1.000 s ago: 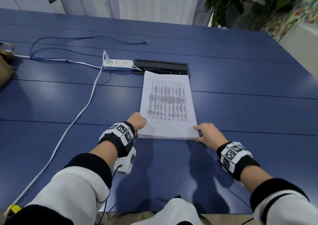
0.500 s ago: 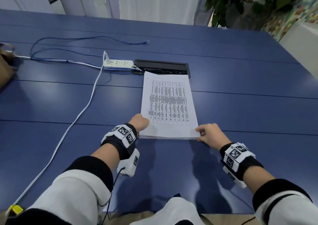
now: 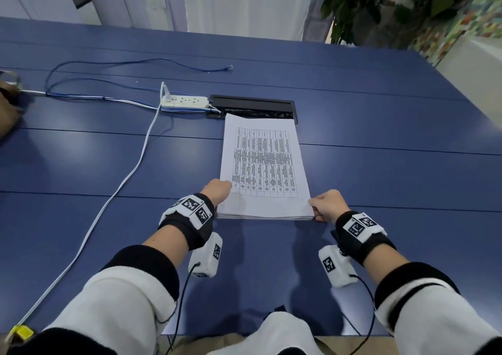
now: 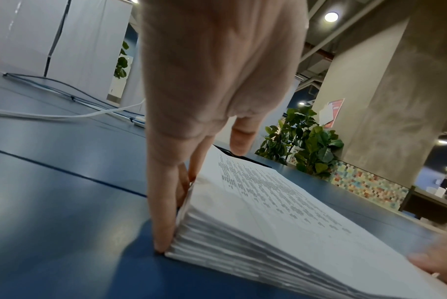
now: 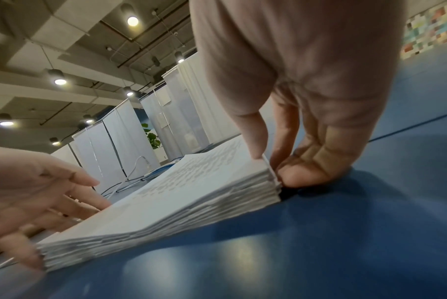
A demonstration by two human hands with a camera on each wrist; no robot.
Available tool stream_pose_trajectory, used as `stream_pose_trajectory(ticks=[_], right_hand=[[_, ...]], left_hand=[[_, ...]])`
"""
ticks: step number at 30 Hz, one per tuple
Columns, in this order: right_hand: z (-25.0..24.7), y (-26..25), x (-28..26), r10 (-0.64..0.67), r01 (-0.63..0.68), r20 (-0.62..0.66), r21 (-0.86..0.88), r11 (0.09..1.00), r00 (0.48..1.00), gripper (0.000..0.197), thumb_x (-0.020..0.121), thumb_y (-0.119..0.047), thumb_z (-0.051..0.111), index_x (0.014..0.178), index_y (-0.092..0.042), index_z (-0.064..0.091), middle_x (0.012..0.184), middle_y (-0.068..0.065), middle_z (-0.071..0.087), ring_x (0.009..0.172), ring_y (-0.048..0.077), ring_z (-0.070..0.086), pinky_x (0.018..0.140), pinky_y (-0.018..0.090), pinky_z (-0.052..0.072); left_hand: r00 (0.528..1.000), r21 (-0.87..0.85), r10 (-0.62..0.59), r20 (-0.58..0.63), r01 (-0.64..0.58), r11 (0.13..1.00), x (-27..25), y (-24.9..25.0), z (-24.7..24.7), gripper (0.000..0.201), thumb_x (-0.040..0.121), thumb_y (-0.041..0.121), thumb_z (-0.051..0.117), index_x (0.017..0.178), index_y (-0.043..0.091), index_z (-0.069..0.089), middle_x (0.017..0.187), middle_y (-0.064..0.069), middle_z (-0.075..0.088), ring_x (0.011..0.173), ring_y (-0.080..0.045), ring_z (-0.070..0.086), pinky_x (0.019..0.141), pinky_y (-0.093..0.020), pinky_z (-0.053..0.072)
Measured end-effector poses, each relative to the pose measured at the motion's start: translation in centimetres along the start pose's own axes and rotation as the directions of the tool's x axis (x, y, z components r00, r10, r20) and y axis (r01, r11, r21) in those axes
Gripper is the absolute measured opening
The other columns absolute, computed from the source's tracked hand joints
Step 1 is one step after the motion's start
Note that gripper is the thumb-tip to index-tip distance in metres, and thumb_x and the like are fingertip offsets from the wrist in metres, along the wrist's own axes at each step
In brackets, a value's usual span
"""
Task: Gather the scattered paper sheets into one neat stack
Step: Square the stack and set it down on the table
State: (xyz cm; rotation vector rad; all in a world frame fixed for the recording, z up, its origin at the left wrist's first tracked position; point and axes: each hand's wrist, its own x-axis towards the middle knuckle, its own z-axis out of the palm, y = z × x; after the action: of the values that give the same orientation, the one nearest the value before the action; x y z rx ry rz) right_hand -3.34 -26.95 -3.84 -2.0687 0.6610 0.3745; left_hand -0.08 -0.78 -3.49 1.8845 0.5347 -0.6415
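The thick white stack of printed paper sheets [image 3: 264,169] is being squared on the blue surface [image 3: 380,169]: straight left hand [image 3: 217,190] fingers [image 4: 163,226] pressing one side, right hand [image 3: 327,205] fingers [image 5: 297,175] pinching its corner. Slightly stepped edges are probably calling for further tapping.

Both forearms wear white sleeves [image 3: 116,314] ending in broad black ribbed cuffs [image 3: 144,265]. Each wrist carries a black strap topped by a white band [image 3: 191,208] printed with square black-and-white coded markers. Under each wrist hangs a small white camera box [image 3: 205,256] bearing one more such marker, and a thin black cable [image 3: 180,300] runs from each box back along the sleeve.
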Motion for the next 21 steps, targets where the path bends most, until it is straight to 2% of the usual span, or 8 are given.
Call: stream_pose_trajectory(ticks=[2, 4, 6, 11, 13, 16, 18, 21], right_hand=[[0.2, 0.3, 0.2, -0.017, 0.016, -0.043, -0.031, 0.999, 0.999, 0.031, 0.071, -0.001, 0.055, 0.043, -0.009, 0.045, 0.051, 0.007, 0.039, 0.053, 0.021, 0.037, 0.058, 0.031, 0.041], [0.3, 0.5, 0.2, -0.048, 0.04, -0.085, -0.091, 0.995, 0.995, 0.023, 0.07, -0.003, 0.056, 0.048, -0.007, 0.053, 0.054, 0.009, 0.04, 0.055, 0.018, 0.038, 0.059, 0.03, 0.042], [0.4, 0.7, 0.1, -0.083, 0.07, -0.109, -0.122, 0.99, 0.991, 0.017, 0.071, -0.005, 0.056, 0.054, -0.008, 0.058, 0.058, 0.009, 0.041, 0.06, 0.016, 0.039, 0.059, 0.029, 0.042], [0.2, 1.2, 0.4, -0.057, 0.053, -0.121, -0.036, 0.998, 0.991, 0.024, 0.072, -0.007, 0.063, 0.049, -0.011, 0.063, 0.051, 0.006, 0.055, 0.06, 0.022, 0.053, 0.072, 0.036, 0.054], [0.0, 1.1, 0.2, -0.033, 0.033, -0.095, -0.002, 0.999, 0.995, 0.026, 0.075, -0.008, 0.062, 0.049, -0.01, 0.06, 0.049, 0.005, 0.05, 0.055, 0.023, 0.048, 0.064, 0.033, 0.053], [-0.3, 0.9, 0.2, 0.013, -0.01, -0.034, 0.074, 0.997, 0.999, 0.024, 0.079, -0.009, 0.062, 0.056, -0.006, 0.054, 0.05, 0.006, 0.042, 0.047, 0.02, 0.038, 0.048, 0.025, 0.043], [-0.5, 0.7, 0.2, 0.037, -0.034, -0.027, 0.089, 0.995, 0.999, 0.02, 0.078, -0.01, 0.062, 0.061, -0.005, 0.053, 0.052, 0.007, 0.043, 0.045, 0.02, 0.038, 0.047, 0.023, 0.04], [-0.4, 0.5, 0.0, 0.053, -0.052, -0.019, 0.079, 0.996, 0.998, 0.02, 0.078, -0.009, 0.06, 0.06, -0.005, 0.051, 0.051, 0.009, 0.047, 0.044, 0.021, 0.043, 0.046, 0.022, 0.042]], left_hand=[[1.0, -0.019, -0.01, 0.006, 0.01, 1.0, -0.1, 0.1, 0.0, 0.068, 0.065, 0.032, 0.043, 0.124, -0.001, 0.049, 0.129, -0.021, 0.055, 0.114, -0.038, 0.056, 0.1, -0.048, 0.043], [1.0, -0.027, 0.0, 0.011, 0.0, 1.0, -0.8, 0.3, -0.1, 0.056, 0.08, 0.029, 0.044, 0.126, -0.003, 0.048, 0.12, -0.017, 0.057, 0.116, -0.036, 0.055, 0.1, -0.04, 0.042], [1.0, -0.038, 0.003, 0.019, -0.003, 0.999, -1.5, 0.7, 0.0, 0.051, 0.085, 0.029, 0.041, 0.124, -0.004, 0.048, 0.11, -0.015, 0.056, 0.116, -0.036, 0.055, 0.102, -0.046, 0.043], [0.999, -0.057, -0.006, 0.039, 0.008, 0.998, -1.3, 0.4, -0.3, 0.067, 0.076, 0.041, 0.045, 0.13, 0.003, 0.046, 0.136, -0.016, 0.051, 0.122, -0.035, 0.051, 0.103, -0.041, 0.041], [1.0, -0.033, 0.004, 0.029, -0.003, 0.999, -1.5, 0.5, -0.6, 0.062, 0.079, 0.04, 0.044, 0.127, 0.002, 0.049, 0.126, -0.018, 0.056, 0.114, -0.033, 0.055, 0.103, -0.045, 0.042], [1.0, -0.022, 0.014, 0.001, -0.014, 1.0, -1.8, 0.4, -1.0, 0.049, 0.086, 0.033, 0.043, 0.115, -0.006, 0.051, 0.1, -0.019, 0.052, 0.093, -0.03, 0.051, 0.088, -0.035, 0.041], [1.0, 0.013, -0.01, -0.022, 0.01, 1.0, -1.8, 0.1, -1.1, 0.049, 0.093, 0.03, 0.037, 0.123, -0.007, 0.048, 0.116, -0.023, 0.055, 0.109, -0.035, 0.052, 0.091, -0.034, 0.039], [1.0, 0.023, -0.017, -0.019, 0.017, 1.0, -1.6, -0.3, -0.9, 0.064, 0.09, 0.046, 0.034, 0.133, -0.001, 0.043, 0.138, -0.019, 0.048, 0.128, -0.034, 0.046, 0.108, -0.043, 0.037]])
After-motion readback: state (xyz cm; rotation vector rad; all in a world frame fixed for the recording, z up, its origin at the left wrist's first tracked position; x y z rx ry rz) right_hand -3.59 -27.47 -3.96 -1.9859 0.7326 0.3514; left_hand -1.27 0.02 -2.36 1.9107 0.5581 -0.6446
